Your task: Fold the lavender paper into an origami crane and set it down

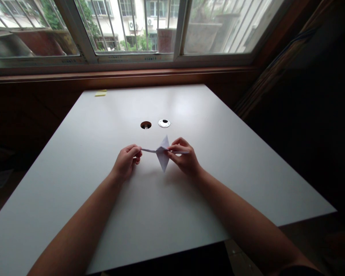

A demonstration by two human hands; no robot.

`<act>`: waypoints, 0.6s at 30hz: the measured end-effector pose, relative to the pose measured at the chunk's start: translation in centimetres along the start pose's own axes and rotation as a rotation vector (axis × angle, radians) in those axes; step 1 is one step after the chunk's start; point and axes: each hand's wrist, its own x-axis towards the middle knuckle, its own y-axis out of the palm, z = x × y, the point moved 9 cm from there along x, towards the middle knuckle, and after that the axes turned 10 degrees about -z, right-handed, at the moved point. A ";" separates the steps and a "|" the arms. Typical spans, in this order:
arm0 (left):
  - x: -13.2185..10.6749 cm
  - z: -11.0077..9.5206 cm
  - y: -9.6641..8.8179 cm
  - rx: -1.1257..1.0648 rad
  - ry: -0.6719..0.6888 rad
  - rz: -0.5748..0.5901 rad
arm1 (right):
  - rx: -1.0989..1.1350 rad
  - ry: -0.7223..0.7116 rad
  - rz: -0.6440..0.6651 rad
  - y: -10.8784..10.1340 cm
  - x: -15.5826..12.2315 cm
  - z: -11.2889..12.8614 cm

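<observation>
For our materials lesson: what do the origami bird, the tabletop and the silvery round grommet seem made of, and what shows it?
Origami bird: probably thin matte paper, given its sharp creases and flat points.
Tabletop: smooth, white, semi-gloss, perhaps laminate, judging by its soft reflections.
Silvery round grommet: metal or metallic plastic; its bright sheen fits both.

Head cam, one view. Looks forward and down from above the near side of the table, whose near edge slants across the bottom of the frame, higher toward the right. Forearms enter at lower left and lower right, largest there, so the view is the wearer's own. Left hand and right hand sit about mid-frame, smallish: middle range. Line of sight carries over the table to the window, farthest, along the top. Field is wide.
</observation>
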 end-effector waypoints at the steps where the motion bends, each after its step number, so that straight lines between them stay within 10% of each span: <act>1: 0.0 0.0 0.0 -0.001 0.002 -0.002 | -0.004 -0.007 -0.001 0.0 0.0 0.1; 18: 0.3 1.1 0.0 -0.153 -0.129 -0.012 | -0.041 -0.003 -0.001 -0.2 -0.3 0.4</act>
